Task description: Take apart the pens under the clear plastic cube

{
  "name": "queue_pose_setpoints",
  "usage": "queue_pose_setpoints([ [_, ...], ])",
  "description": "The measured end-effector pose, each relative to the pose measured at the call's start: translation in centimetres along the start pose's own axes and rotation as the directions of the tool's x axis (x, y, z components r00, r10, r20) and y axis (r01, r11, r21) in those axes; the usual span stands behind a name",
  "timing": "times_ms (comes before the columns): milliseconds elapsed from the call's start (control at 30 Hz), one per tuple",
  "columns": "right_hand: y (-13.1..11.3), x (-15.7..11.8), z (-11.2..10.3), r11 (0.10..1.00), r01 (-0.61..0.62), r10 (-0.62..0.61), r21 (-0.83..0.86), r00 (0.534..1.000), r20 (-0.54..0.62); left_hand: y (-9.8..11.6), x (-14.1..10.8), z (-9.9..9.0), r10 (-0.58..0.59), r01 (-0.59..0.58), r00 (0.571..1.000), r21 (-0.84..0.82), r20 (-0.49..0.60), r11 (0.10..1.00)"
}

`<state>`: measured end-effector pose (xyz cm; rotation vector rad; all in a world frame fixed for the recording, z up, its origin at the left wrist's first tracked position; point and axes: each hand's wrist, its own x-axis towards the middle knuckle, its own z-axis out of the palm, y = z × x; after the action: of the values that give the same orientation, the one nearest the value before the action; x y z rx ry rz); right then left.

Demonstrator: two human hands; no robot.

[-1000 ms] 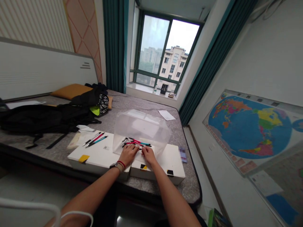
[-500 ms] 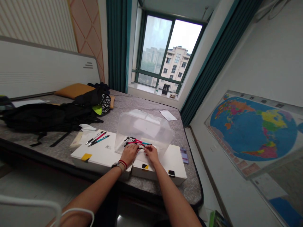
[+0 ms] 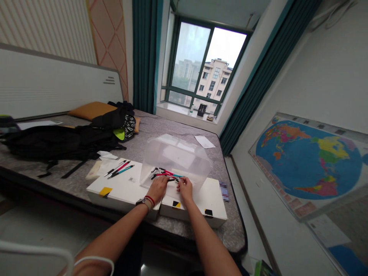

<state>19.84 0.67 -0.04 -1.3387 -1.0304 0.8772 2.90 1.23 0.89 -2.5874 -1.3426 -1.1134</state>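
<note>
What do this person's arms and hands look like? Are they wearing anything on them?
Both forearms are bare, with no sleeves or gloves in view. The left hand has a dark wristwatch and a thin red band at its wrist; the right hand shows neither.

- Both forearms, the left forearm (image 3: pixel 113 238) and the right forearm (image 3: pixel 208 240), are bare and reach forward from the bottom of the view, converging.
- The left hand (image 3: pixel 157 189) lies palm down, tilted inward, its wrist (image 3: pixel 145 204) bent slightly.
- Its fingers (image 3: pixel 164 184) curl down and toward the other hand.
- The right hand (image 3: pixel 184 190) is just beside it, apart, with the back of the hand up.
- Its fingertips (image 3: pixel 180 183) bunch together, pointing forward.
</note>
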Motion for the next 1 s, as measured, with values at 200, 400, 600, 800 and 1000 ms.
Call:
queue_pose_setpoints([
  [200, -0.9, -0.6, -0.2, 0.983, 0.096, -0.070, -0.154, 0.984, 0.165, 0.1, 0.0, -0.4, 0.054, -0.054, 0.998, 0.003, 0.037, 0.999],
  [400, -0.8, -0.4, -0.4, 0.955, 0.160, -0.104, -0.249, 0.969, 0.223, 0.0, -0.1, -0.4, 0.106, -0.108, 0.992, 0.034, 0.070, 0.994],
  [600, -0.6, -0.1, -0.6, 0.976, 0.121, -0.077, -0.182, 0.970, 0.232, -0.3, -0.2, 0.6, 0.058, -0.058, 0.996, 0.000, 0.068, 0.998],
  [800, -1.1, -0.2, -0.6, 0.998, 0.040, -0.024, -0.058, 0.966, 0.257, 0.2, 0.0, -0.2, 0.047, -0.049, 0.994, 0.016, 0.097, 0.999],
  [1000, -1.6, -0.5, -0.4, 1.000, -0.003, 0.010, -0.030, 0.968, 0.251, 0.6, 0.2, -0.9, 0.076, -0.081, 0.993, 0.055, 0.085, 0.995],
])
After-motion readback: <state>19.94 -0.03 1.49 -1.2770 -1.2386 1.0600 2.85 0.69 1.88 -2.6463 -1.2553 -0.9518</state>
